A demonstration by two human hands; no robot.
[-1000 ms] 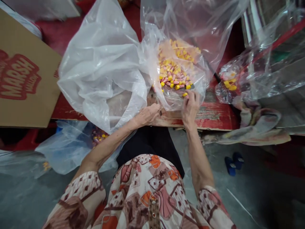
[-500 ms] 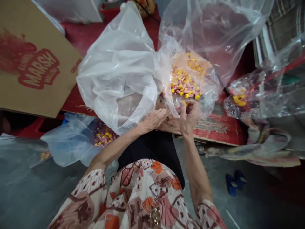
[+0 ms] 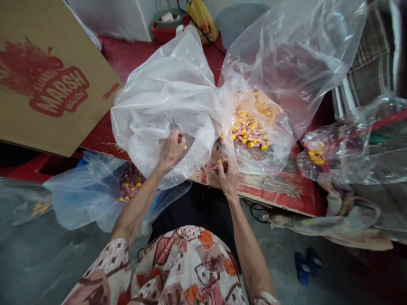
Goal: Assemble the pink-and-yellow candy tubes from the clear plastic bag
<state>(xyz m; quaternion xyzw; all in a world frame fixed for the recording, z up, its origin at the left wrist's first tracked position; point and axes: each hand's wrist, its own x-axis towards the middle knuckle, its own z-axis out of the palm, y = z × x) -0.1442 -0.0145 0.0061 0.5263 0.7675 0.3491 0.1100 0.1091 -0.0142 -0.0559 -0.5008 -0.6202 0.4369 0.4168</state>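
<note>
My feed: right hand (image 3: 228, 176) pinches a yellow-tipped piece (image 3: 220, 162) over the bench (image 3: 295, 195). Left hand (image 3: 173, 148) curled at white bag (image 3: 165, 101), yellow tip by it; gripped or not, I can't tell. Loose pile (image 3: 251, 137) in clear bag (image 3: 280, 146) looks unfinished; finished count unclear.

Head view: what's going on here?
The person's right hand holds a small yellow-ended piece near the front edge of a red bench. A pile of similar pieces lies in a clear bag on the bench. The left hand is curled over a white bag, a yellow bit showing by it; its grip is unclear.
</note>
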